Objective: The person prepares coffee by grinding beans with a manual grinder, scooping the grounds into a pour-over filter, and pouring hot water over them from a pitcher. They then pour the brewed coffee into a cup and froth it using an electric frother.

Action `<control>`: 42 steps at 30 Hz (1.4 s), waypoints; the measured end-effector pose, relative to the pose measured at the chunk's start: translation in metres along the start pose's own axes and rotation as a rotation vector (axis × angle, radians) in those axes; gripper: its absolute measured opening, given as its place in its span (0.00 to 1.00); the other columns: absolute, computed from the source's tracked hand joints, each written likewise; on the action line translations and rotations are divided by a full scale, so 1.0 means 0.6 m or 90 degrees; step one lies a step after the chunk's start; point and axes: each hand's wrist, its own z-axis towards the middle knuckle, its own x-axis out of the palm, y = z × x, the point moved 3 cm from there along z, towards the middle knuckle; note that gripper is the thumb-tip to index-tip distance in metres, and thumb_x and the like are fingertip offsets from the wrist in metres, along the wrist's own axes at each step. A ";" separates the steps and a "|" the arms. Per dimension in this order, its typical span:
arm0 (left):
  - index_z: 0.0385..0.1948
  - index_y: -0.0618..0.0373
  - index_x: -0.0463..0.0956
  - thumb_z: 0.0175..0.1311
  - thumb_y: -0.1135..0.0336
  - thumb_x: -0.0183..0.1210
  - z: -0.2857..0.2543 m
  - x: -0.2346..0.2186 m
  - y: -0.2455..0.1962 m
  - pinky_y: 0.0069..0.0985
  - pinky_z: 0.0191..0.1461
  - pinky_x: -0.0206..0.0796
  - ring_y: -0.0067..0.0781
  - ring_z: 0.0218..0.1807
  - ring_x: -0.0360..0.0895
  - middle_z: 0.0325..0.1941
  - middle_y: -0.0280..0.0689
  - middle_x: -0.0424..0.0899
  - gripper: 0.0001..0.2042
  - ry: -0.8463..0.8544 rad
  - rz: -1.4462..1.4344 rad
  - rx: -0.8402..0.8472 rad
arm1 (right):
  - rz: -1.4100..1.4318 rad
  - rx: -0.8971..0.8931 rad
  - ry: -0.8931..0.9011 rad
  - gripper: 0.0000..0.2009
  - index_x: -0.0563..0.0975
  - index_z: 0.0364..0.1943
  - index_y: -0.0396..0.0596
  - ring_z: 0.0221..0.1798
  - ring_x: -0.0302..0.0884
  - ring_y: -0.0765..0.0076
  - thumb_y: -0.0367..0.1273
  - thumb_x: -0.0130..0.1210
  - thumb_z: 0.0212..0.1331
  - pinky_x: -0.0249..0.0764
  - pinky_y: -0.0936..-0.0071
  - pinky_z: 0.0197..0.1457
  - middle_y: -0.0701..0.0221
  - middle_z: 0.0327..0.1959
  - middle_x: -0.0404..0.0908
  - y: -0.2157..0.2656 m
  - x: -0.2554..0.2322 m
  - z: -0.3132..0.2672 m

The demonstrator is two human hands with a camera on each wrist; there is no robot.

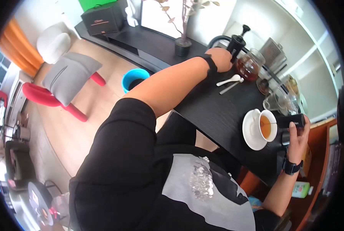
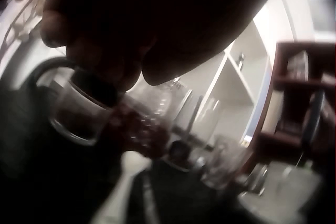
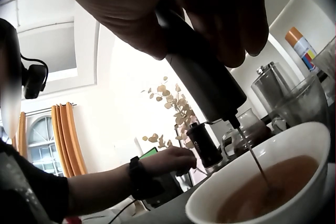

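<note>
My right hand (image 1: 298,134) grips a black handheld milk frother (image 3: 210,82), fingers round its body. Its thin metal rod slants down into amber liquid (image 1: 265,126) in a white cup (image 3: 210,195). Under the cup lies a white saucer (image 1: 249,134). My left hand (image 1: 220,59) reaches to the back of the black table, right beside a black cylinder with a knobbed top (image 1: 235,45), which looks like a hand coffee grinder. In the left wrist view the hand is dark, its fingertips close over a dark-topped glass container (image 2: 79,116); I cannot tell whether it grips it.
A glass teapot (image 1: 249,67) of dark red tea stands behind a white spoon (image 1: 229,80) and a thin metal stick (image 1: 230,86). Glass pitchers (image 1: 274,101) crowd the right back. A potted plant (image 1: 182,46) stands at the back left, a blue bin (image 1: 135,79) on the floor.
</note>
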 end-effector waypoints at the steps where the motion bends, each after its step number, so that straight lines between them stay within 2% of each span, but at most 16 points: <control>1: 0.28 0.58 0.80 0.49 0.65 0.51 -0.002 -0.007 0.011 0.35 0.43 0.69 0.44 0.38 0.78 0.32 0.46 0.80 0.11 -0.006 0.011 -0.008 | -0.020 0.005 -0.012 0.20 0.61 0.55 0.44 0.44 0.67 0.77 0.27 0.50 0.58 0.64 0.83 0.45 0.70 0.44 0.70 -0.001 -0.003 0.004; 3: 0.28 0.56 0.80 0.49 0.65 0.51 -0.013 -0.010 0.024 0.36 0.41 0.70 0.43 0.38 0.78 0.33 0.44 0.81 0.10 0.055 0.196 0.027 | -0.007 -0.015 0.002 0.20 0.62 0.54 0.44 0.45 0.67 0.76 0.28 0.49 0.58 0.64 0.82 0.46 0.69 0.45 0.70 -0.015 -0.011 0.007; 4: 0.34 0.52 0.81 0.52 0.63 0.53 -0.013 -0.012 0.031 0.32 0.42 0.70 0.37 0.42 0.79 0.38 0.39 0.82 0.11 0.092 0.260 -0.009 | -0.022 -0.007 0.016 0.20 0.62 0.54 0.44 0.45 0.67 0.75 0.28 0.49 0.58 0.64 0.81 0.47 0.69 0.45 0.70 -0.017 -0.015 0.007; 7: 0.28 0.54 0.81 0.51 0.67 0.52 -0.006 -0.002 0.064 0.34 0.38 0.70 0.40 0.39 0.79 0.34 0.40 0.82 0.09 0.044 0.330 -0.012 | -0.038 0.021 0.038 0.20 0.61 0.55 0.44 0.47 0.67 0.73 0.28 0.49 0.58 0.64 0.79 0.49 0.68 0.46 0.69 -0.004 -0.008 0.002; 9: 0.30 0.52 0.81 0.52 0.66 0.52 0.003 0.007 0.081 0.31 0.37 0.70 0.38 0.40 0.80 0.36 0.38 0.82 0.09 0.060 0.358 -0.026 | 0.013 0.005 0.039 0.20 0.61 0.55 0.44 0.46 0.67 0.73 0.28 0.49 0.58 0.64 0.79 0.50 0.68 0.46 0.69 0.008 0.003 0.000; 11: 0.34 0.51 0.81 0.52 0.66 0.52 0.011 0.017 0.094 0.32 0.35 0.69 0.36 0.40 0.80 0.37 0.36 0.82 0.10 0.174 0.412 -0.090 | -0.019 -0.013 0.032 0.20 0.61 0.55 0.44 0.46 0.67 0.73 0.28 0.50 0.58 0.64 0.79 0.50 0.68 0.46 0.69 0.007 0.007 0.001; 15: 0.35 0.49 0.81 0.50 0.64 0.55 0.016 0.051 0.094 0.36 0.26 0.65 0.36 0.37 0.79 0.36 0.32 0.82 0.11 0.167 0.518 -0.084 | -0.081 -0.020 0.022 0.20 0.62 0.54 0.44 0.46 0.67 0.74 0.27 0.50 0.57 0.64 0.79 0.50 0.69 0.45 0.69 0.002 -0.005 0.007; 21: 0.34 0.49 0.81 0.49 0.64 0.55 0.014 0.058 0.085 0.35 0.22 0.60 0.37 0.32 0.78 0.33 0.30 0.81 0.11 0.228 0.521 -0.063 | 0.051 -0.005 0.057 0.19 0.63 0.53 0.45 0.43 0.67 0.78 0.27 0.50 0.57 0.64 0.82 0.46 0.71 0.43 0.69 0.027 0.001 -0.011; 28: 0.32 0.49 0.81 0.51 0.65 0.53 0.005 0.056 0.067 0.35 0.23 0.63 0.37 0.33 0.79 0.33 0.32 0.82 0.09 0.185 0.462 -0.058 | -0.050 -0.066 0.013 0.18 0.63 0.52 0.44 0.43 0.67 0.78 0.27 0.50 0.57 0.64 0.82 0.46 0.71 0.42 0.70 0.002 -0.005 0.001; 30: 0.30 0.52 0.80 0.52 0.66 0.52 0.004 0.056 0.069 0.37 0.29 0.67 0.41 0.35 0.80 0.34 0.38 0.82 0.09 0.021 0.369 -0.016 | -0.004 -0.046 0.010 0.18 0.63 0.53 0.44 0.44 0.67 0.77 0.26 0.50 0.57 0.64 0.81 0.48 0.71 0.43 0.69 0.002 -0.011 -0.001; 33: 0.32 0.53 0.80 0.53 0.65 0.51 -0.013 0.013 0.040 0.38 0.38 0.69 0.42 0.39 0.79 0.36 0.42 0.82 0.10 -0.010 0.211 -0.032 | 0.104 -0.042 0.015 0.19 0.63 0.53 0.43 0.45 0.67 0.77 0.25 0.51 0.56 0.64 0.81 0.49 0.71 0.43 0.69 0.015 0.000 -0.013; 36: 0.28 0.57 0.79 0.52 0.64 0.50 -0.005 0.013 0.048 0.37 0.43 0.69 0.46 0.39 0.77 0.33 0.48 0.80 0.10 -0.187 -0.176 -0.108 | 0.084 -0.062 0.041 0.21 0.63 0.53 0.43 0.44 0.67 0.78 0.25 0.54 0.54 0.65 0.81 0.48 0.72 0.43 0.69 0.007 0.007 -0.012; 37: 0.29 0.58 0.78 0.54 0.63 0.51 0.008 0.035 0.067 0.34 0.37 0.70 0.43 0.33 0.78 0.29 0.44 0.81 0.10 -0.200 -0.362 -0.118 | 0.075 -0.074 0.035 0.22 0.64 0.53 0.43 0.43 0.68 0.79 0.26 0.55 0.53 0.66 0.81 0.47 0.72 0.43 0.70 0.012 0.013 -0.011; 39: 0.32 0.58 0.75 0.58 0.63 0.51 0.008 0.057 0.062 0.29 0.33 0.70 0.34 0.27 0.76 0.25 0.37 0.79 0.09 -0.100 -0.949 -0.252 | 0.003 -0.084 -0.006 0.21 0.65 0.51 0.42 0.40 0.69 0.79 0.27 0.56 0.53 0.67 0.81 0.44 0.71 0.40 0.72 -0.002 0.007 -0.004; 41: 0.33 0.56 0.73 0.60 0.64 0.50 0.001 0.071 0.045 0.25 0.31 0.69 0.26 0.26 0.74 0.24 0.31 0.76 0.07 0.012 -1.217 -0.225 | -0.028 -0.078 -0.021 0.20 0.65 0.50 0.42 0.38 0.71 0.79 0.28 0.57 0.52 0.68 0.81 0.42 0.70 0.36 0.73 0.010 -0.002 -0.003; 42: 0.33 0.56 0.73 0.60 0.64 0.50 -0.005 0.078 0.029 0.26 0.32 0.69 0.27 0.26 0.74 0.24 0.32 0.76 0.07 0.020 -1.230 -0.228 | -0.026 -0.089 -0.021 0.19 0.65 0.49 0.42 0.38 0.71 0.78 0.28 0.56 0.53 0.68 0.80 0.42 0.70 0.36 0.74 0.015 -0.006 -0.004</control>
